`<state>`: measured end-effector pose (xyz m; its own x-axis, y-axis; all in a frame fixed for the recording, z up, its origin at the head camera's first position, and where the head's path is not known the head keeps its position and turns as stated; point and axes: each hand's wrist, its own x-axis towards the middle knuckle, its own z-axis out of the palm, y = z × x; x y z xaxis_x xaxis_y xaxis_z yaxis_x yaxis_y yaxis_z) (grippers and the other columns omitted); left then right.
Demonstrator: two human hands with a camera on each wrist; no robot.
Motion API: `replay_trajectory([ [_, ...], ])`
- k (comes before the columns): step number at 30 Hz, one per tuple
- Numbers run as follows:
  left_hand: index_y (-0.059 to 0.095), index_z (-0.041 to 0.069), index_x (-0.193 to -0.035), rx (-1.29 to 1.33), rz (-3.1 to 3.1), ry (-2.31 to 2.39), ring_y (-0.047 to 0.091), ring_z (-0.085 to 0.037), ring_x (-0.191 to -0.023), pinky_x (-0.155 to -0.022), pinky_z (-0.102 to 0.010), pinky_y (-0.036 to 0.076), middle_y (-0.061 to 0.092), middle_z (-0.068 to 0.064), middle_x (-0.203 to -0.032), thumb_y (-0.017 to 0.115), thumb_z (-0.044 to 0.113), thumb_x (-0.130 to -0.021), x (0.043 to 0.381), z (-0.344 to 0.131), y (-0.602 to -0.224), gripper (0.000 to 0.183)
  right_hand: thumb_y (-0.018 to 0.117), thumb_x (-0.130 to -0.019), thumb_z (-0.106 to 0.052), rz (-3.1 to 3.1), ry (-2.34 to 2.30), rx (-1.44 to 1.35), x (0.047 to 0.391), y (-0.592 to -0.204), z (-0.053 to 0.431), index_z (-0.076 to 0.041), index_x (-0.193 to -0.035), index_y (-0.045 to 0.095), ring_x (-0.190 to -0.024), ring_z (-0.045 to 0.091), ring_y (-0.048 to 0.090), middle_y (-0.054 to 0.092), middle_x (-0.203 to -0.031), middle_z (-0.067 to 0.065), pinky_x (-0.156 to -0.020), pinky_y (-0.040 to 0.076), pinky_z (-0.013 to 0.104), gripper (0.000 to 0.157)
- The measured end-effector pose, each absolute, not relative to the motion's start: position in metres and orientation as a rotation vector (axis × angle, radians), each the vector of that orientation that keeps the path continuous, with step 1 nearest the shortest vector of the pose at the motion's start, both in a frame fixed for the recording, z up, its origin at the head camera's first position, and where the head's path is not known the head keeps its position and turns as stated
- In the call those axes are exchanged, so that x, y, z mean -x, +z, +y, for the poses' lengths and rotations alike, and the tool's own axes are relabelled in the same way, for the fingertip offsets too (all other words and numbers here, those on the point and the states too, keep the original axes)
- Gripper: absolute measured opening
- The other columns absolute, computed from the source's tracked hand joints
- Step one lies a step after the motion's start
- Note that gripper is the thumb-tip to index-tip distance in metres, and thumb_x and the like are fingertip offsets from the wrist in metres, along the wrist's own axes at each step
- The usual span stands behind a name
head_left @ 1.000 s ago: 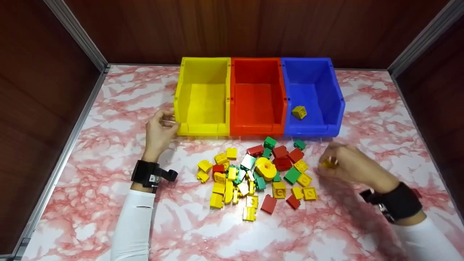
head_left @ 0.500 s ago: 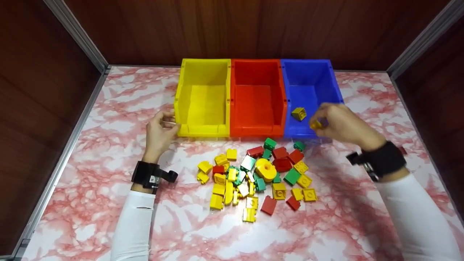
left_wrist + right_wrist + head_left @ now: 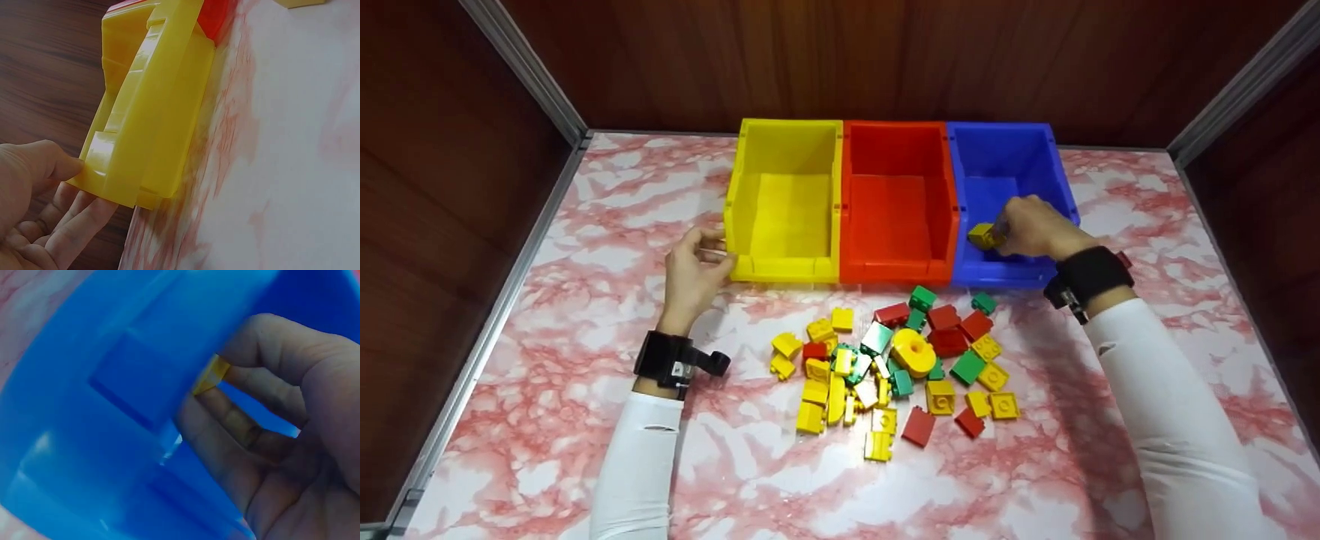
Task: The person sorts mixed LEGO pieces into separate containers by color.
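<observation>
My left hand (image 3: 694, 274) holds the front left corner of the yellow bin (image 3: 787, 268). In the left wrist view, its thumb lies on the bin's rim and its fingers are at the outer side. My right hand (image 3: 1035, 227) reaches into the blue bin (image 3: 1005, 276) over its low front edge. Between its thumb and fingers, the right wrist view shows part of a yellow toy brick (image 3: 212, 375), mostly hidden by the fingers and the bin's edge. Left of the fingertips, a yellow slanted brick (image 3: 981, 236) shows on the blue bin's floor, partly covered.
A red bin (image 3: 896, 270) stands between the yellow and blue ones. In front of them lies a loose pile of yellow, red, green and whitish-looking bricks, with a round yellow piece (image 3: 913, 353) on top. Dark wood panels (image 3: 840, 60) enclose the marbled table (image 3: 735, 480).
My right hand has carried a yellow brick from the right of the pile up and leftward into the blue bin. The left hand stays at the yellow bin's corner.
</observation>
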<state>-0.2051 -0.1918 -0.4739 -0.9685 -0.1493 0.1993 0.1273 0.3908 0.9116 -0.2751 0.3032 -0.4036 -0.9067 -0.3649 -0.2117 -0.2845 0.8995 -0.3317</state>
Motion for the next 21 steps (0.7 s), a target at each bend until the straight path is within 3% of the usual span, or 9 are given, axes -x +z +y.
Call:
replay_trajectory([
  [3, 0.069, -0.004, -0.120, -0.016, -2.393, -1.625, 0.066, -0.009, -0.084, -0.078, -0.011, 0.056, 0.072, -0.026, -0.108, 0.074, -0.002, -0.091, 0.205, -0.192, -0.474, 0.029, 0.077, -0.084, -0.007, 2.772, -0.431, 0.435, 0.278, -0.409, 0.303, 0.000, -0.091, 0.081, -0.077, 0.030, 0.066, 0.076, -0.085, 0.016, -0.062, 0.054, 0.037, 0.011],
  [6, 0.068, -0.006, -0.120, -0.018, -2.385, -1.637, 0.065, -0.009, -0.083, -0.078, -0.011, 0.057, 0.071, -0.027, -0.108, 0.073, -0.004, -0.090, 0.206, -0.192, -0.475, 0.030, 0.077, -0.090, -0.015, 2.780, -0.427, 0.447, 0.277, -0.410, 0.301, 0.001, -0.095, 0.081, -0.078, 0.031, 0.070, 0.077, -0.087, 0.017, -0.066, 0.059, 0.041, 0.017],
  [9, 0.068, -0.005, -0.120, -0.027, -2.392, -1.634, 0.065, -0.008, -0.083, -0.077, -0.012, 0.057, 0.071, -0.026, -0.108, 0.073, -0.004, -0.090, 0.205, -0.192, -0.475, 0.030, 0.077, -0.094, -0.023, 2.829, -0.421, 0.499, 0.266, -0.404, 0.301, 0.004, -0.116, 0.077, -0.099, 0.037, 0.074, 0.079, -0.111, 0.022, -0.088, 0.061, 0.056, 0.035],
  [13, 0.068, -0.006, -0.120, -0.026, -2.396, -1.635, 0.065, -0.008, -0.082, -0.077, -0.012, 0.057, 0.072, -0.025, -0.108, 0.072, -0.005, -0.090, 0.205, -0.191, -0.474, 0.031, 0.078, -0.094, -0.041, 2.891, -0.399, 0.587, 0.241, -0.391, 0.303, -0.001, -0.141, 0.064, -0.133, 0.046, 0.057, 0.064, -0.144, 0.025, -0.109, 0.048, 0.070, 0.063],
  [16, 0.068, -0.006, -0.119, -0.015, -2.393, -1.622, 0.065, -0.007, -0.082, -0.077, -0.012, 0.057, 0.072, -0.025, -0.108, 0.072, -0.005, -0.089, 0.206, -0.191, -0.475, 0.031, 0.080, -0.089, -0.054, 2.923, -0.396, 0.666, 0.214, -0.386, 0.307, -0.010, -0.155, 0.051, -0.146, 0.049, 0.043, 0.048, -0.159, 0.024, -0.112, 0.041, 0.076, 0.085],
  [21, 0.069, -0.005, -0.119, -0.015, -2.411, -1.574, 0.066, -0.005, -0.082, -0.078, -0.011, 0.056, 0.073, -0.025, -0.110, 0.073, -0.003, -0.090, 0.206, -0.191, -0.475, 0.030, 0.088, -0.077, -0.060, 2.977, -0.368, 0.811, 0.168, -0.390, 0.317, -0.023, -0.167, 0.031, -0.151, 0.052, 0.035, 0.033, -0.169, 0.022, -0.106, 0.041, 0.083, 0.114],
])
